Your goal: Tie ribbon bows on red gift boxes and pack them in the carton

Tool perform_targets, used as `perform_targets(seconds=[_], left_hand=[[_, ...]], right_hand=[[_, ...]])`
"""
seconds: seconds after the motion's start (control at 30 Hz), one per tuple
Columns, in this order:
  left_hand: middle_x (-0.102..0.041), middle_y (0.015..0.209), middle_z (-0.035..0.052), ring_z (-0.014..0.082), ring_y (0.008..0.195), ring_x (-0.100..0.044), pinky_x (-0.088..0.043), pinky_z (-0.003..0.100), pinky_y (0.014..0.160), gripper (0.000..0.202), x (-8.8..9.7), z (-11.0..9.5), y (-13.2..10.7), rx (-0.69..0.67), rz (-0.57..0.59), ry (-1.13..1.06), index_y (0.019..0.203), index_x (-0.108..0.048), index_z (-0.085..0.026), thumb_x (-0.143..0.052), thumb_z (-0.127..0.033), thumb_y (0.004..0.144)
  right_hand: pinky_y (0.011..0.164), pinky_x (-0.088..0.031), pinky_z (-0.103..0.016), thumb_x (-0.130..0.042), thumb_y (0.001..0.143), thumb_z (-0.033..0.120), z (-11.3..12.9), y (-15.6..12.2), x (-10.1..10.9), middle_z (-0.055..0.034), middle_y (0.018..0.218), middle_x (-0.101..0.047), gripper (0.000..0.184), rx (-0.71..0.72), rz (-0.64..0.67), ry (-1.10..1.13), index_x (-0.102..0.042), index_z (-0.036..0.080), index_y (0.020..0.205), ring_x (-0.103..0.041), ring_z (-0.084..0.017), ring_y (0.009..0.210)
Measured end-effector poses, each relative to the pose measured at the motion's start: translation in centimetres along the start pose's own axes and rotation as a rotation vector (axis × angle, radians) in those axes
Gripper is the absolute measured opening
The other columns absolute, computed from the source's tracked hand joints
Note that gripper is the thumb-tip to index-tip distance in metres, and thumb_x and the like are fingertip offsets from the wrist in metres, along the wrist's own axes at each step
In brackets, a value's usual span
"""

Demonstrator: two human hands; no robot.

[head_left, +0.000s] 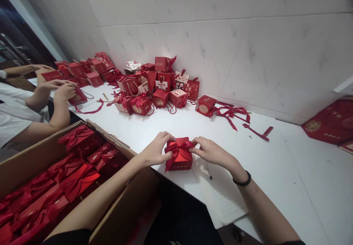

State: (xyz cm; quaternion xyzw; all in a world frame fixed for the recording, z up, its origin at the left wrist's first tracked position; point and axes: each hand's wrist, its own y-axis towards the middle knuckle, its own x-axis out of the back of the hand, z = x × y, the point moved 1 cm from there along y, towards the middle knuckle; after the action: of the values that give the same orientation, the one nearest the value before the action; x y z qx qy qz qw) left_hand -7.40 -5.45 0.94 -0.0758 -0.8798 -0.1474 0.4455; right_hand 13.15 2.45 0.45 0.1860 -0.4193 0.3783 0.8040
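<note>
A small red gift box (pixel 182 161) sits on the white table (pixel 289 164) near its front edge, with a red ribbon bow (pixel 176 149) on top. My left hand (pixel 156 149) pinches the bow's left loop. From the other side, my right hand (pixel 209 150) pinches the right loop. A black band circles my right wrist. Both hands rest against the box top.
A cardboard carton (pixel 121 208) at my lower left holds several ribboned red boxes. A pile of red boxes (pixel 157 87) lies against the tiled wall, with loose ribbons (pixel 231 114) to its right. Another person's hands (pixel 62 89) work at a red box at left. Flat red cartons (pixel 331 122) lie far right.
</note>
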Motion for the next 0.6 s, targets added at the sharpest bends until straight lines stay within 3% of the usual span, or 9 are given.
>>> perform_targets(seconds=[0.13, 0.33, 0.6], left_hand=[[-0.052, 0.102, 0.0062, 0.0205, 0.097, -0.045, -0.039, 0.037, 0.088, 0.022, -0.2, -0.4, 0.6, -0.013, -0.029, -0.02, 0.095, -0.055, -0.019, -0.053, -0.028, 0.075], [-0.056, 0.094, 0.0051, 0.0185, 0.091, -0.048, -0.04, 0.034, 0.085, 0.006, -1.4, 0.1, 1.7, -0.082, -0.052, 0.058, 0.079, -0.056, -0.018, -0.053, -0.023, 0.077], [-0.057, 0.094, 0.0056, 0.0194, 0.089, -0.048, -0.041, 0.035, 0.081, 0.008, -1.9, 0.7, 1.6, -0.072, -0.031, 0.152, 0.08, -0.057, -0.018, -0.052, -0.024, 0.079]], right_hand=[[0.061, -0.037, -0.024, -0.049, 0.087, 0.033, -0.2, 0.2, 0.0, -0.0002, 0.078, -0.058, 0.02, -0.004, 0.066, 0.132, -0.054, 0.017, 0.076, -0.052, -0.014, 0.07], [0.051, -0.032, -0.021, -0.054, 0.082, 0.036, -0.3, 0.2, 0.3, 0.0035, 0.064, -0.052, 0.025, -0.064, 0.167, 0.287, -0.05, 0.016, 0.068, -0.044, -0.01, 0.057], [0.049, -0.031, -0.021, -0.056, 0.078, 0.036, 0.0, 0.1, 0.4, 0.0031, 0.058, -0.053, 0.026, -0.143, 0.276, 0.369, -0.054, 0.014, 0.064, -0.043, -0.009, 0.052]])
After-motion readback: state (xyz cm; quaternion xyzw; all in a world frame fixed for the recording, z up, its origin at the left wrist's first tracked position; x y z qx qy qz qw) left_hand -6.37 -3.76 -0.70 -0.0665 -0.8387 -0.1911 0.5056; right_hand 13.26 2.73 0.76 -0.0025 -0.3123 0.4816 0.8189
